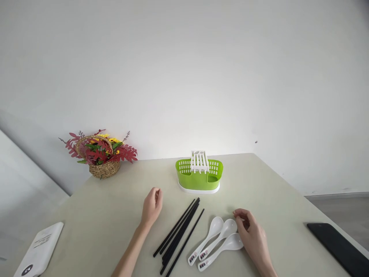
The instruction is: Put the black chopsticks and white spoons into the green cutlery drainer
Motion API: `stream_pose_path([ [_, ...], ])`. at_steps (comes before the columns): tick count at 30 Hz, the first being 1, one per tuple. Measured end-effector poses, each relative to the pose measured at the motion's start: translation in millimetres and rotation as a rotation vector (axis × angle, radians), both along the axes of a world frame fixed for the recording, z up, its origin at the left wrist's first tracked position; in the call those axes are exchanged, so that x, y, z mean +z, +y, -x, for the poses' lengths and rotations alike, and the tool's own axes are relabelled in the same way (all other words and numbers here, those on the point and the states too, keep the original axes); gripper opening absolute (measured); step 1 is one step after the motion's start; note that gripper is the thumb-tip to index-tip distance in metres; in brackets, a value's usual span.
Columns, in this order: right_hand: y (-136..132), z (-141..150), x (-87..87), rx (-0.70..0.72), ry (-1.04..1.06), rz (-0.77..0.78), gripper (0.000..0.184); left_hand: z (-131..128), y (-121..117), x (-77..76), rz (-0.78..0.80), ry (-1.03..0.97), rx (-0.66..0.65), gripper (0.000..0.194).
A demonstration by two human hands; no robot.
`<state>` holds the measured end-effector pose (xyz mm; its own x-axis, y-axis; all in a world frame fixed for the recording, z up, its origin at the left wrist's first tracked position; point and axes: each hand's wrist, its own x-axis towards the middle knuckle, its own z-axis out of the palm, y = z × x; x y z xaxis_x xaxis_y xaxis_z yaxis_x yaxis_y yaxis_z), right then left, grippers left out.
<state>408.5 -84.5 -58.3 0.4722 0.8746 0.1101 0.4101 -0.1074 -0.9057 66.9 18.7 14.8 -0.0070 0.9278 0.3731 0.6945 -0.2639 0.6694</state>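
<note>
My left hand rests on the table in a loose fist to the left of several black chopsticks, not touching them. I see nothing in it. My right hand, its fingers curled inward, lies at the right end of three white spoons. The front spoon has its bowl against or just under that hand; I cannot tell which. Beside it are the middle spoon and the left spoon, handles toward me. Behind them stands a green cutlery basket with a white slatted rack across its middle.
At the back left sits a wicker basket of red and yellow artificial flowers. A white power bank or similar flat device lies at the left edge. On the right is a black phone. A white wall rises behind the table.
</note>
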Motion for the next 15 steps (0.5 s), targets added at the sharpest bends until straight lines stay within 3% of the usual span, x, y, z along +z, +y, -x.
stream_pose_path([
  [3,-0.2,0.2,-0.5,0.002,-0.006,0.007,0.028,30.4,1.0,-8.2,0.125,-0.062,-0.009,0.041],
  [7,-0.5,-0.3,-2.6,0.010,-0.014,0.017,0.030,44.2,-0.8,-16.3,0.141,-0.098,0.019,0.042],
  [11,-0.5,-1.6,-5.0,0.001,-0.014,0.054,0.031,45.6,-5.1,-29.0,0.018,0.090,0.053,0.040],
  [15,-0.2,-1.6,-6.8,-0.007,-0.010,0.071,0.032,46.8,-8.2,-37.5,-0.003,0.222,-0.027,0.034],
])
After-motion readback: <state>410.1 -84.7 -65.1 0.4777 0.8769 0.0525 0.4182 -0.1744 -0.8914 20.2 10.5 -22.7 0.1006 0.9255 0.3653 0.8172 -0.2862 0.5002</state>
